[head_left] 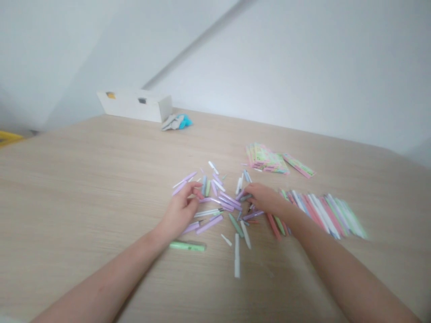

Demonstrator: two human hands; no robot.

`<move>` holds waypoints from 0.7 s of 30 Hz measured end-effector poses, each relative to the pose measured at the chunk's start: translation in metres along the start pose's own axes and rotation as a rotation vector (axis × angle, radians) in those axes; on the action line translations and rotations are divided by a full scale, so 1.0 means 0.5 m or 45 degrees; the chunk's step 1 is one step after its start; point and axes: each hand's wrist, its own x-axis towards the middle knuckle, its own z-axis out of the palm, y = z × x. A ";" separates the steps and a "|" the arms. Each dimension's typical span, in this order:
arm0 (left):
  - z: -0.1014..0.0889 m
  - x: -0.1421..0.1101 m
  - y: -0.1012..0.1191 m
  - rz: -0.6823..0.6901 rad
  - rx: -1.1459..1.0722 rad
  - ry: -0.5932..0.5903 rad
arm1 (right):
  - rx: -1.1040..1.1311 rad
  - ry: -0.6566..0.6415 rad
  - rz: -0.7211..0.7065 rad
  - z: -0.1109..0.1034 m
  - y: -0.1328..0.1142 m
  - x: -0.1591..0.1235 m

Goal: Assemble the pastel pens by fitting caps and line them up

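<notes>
Loose pen parts lie in a scattered heap between my hands: lavender barrels, white pieces, green pieces and slim dark-tipped inserts. My left hand hovers low at the heap's left side. Its fingers are curved, with a gap between thumb and fingertips, and nothing plainly held. At the right side, my right hand has its fingers closed around a small greyish pen part. Blur hides the exact grip. A bright green pen lies by my left wrist.
A row of assembled-looking pens in several colours lies at right, partly behind my right forearm. Pink-and-green printed packets are piled beyond, with a single packet beside them. At the back left stand a white box and a crumpled grey-and-blue item.
</notes>
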 end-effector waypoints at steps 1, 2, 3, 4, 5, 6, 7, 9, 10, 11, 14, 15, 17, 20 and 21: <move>0.000 0.000 0.000 0.001 -0.001 -0.003 | -0.001 -0.003 -0.024 0.000 0.005 0.003; 0.000 0.000 0.000 0.000 -0.003 -0.007 | -0.001 -0.006 -0.048 -0.001 0.009 0.005; 0.000 0.000 0.000 -0.003 -0.007 -0.012 | 0.000 -0.007 -0.068 -0.002 0.012 0.006; 0.000 -0.001 0.000 -0.007 -0.011 -0.016 | 0.003 -0.004 -0.083 -0.004 0.014 0.006; 0.000 -0.001 0.000 -0.011 -0.012 -0.021 | 0.006 0.000 -0.094 -0.005 0.016 0.006; 0.000 -0.001 0.000 -0.014 -0.010 -0.027 | 0.010 0.005 -0.102 -0.006 0.017 0.006; 0.000 -0.001 0.000 -0.015 -0.007 -0.033 | 0.016 0.010 -0.109 -0.006 0.018 0.005; 0.000 -0.002 -0.002 -0.015 0.004 -0.045 | 0.036 0.015 -0.122 -0.006 0.018 0.004; 0.000 -0.002 -0.003 -0.015 0.010 -0.051 | 0.051 0.016 -0.130 -0.005 0.018 0.004; 0.000 -0.002 -0.004 -0.016 0.013 -0.054 | 0.068 0.019 -0.137 -0.005 0.017 0.004; 0.000 -0.001 -0.005 -0.022 0.010 -0.056 | 0.117 0.054 -0.142 -0.009 0.011 0.003; 0.000 -0.001 -0.005 -0.026 0.007 -0.055 | 0.133 0.076 -0.140 -0.014 0.008 0.002; 0.000 -0.002 -0.003 -0.035 0.003 -0.062 | 0.197 0.133 -0.133 -0.026 0.000 -0.003; 0.002 -0.004 0.005 -0.057 -0.022 -0.096 | 0.434 0.180 -0.097 -0.047 -0.021 -0.014; 0.003 -0.005 0.009 -0.068 -0.043 -0.117 | 0.549 0.175 -0.079 -0.051 -0.031 -0.018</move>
